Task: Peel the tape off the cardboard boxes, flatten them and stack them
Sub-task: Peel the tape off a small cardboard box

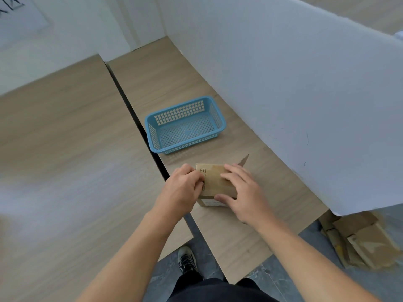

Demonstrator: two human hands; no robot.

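Left hand (pixel 182 188) pinches the small brown cardboard box (pixel 212 184) edge beneath the flat, pressing right hand (pixel 242 192); a hasty pull could tear the tape.

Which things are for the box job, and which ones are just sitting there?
For the job:
cardboard box
left hand, fingers curled at the box's left edge
right hand, pressing on top of the box
flattened cardboard on the floor

Just sitting there:
blue basket
white partition
shoe
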